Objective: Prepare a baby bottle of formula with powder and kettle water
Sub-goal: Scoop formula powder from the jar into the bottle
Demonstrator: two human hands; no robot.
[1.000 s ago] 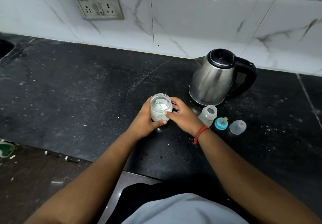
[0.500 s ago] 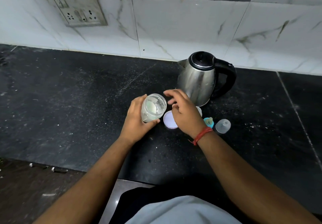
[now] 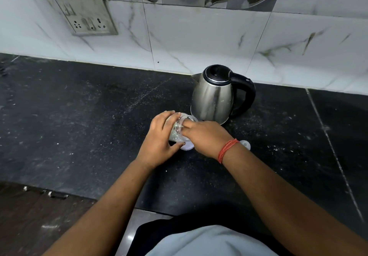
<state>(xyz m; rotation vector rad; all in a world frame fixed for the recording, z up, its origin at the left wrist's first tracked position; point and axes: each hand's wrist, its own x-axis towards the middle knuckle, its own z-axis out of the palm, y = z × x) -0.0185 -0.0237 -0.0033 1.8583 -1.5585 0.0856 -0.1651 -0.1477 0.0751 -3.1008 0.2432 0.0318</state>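
Note:
A small clear jar of powder (image 3: 179,129) is tilted toward the right, and my left hand (image 3: 159,142) grips it around its side. The fingers of my right hand (image 3: 207,136) reach into the jar's open mouth; what they touch inside is hidden. The jar's white lid (image 3: 188,147) lies flat on the black counter (image 3: 79,126) just under my hands. A steel kettle (image 3: 215,96) with a black lid and handle stands right behind the jar. The baby bottle and its teal ring are hidden behind my right hand.
A clear bottle cap (image 3: 246,145) peeks out beside my right wrist. A wall socket plate (image 3: 83,14) sits on the tiled wall at the back left. The counter's front edge runs below my forearms, with a dark floor at the lower left.
The lid came off the jar and now lies on the counter. My left hand tilted the jar to the right, and my right hand moved from the lid into the jar's mouth.

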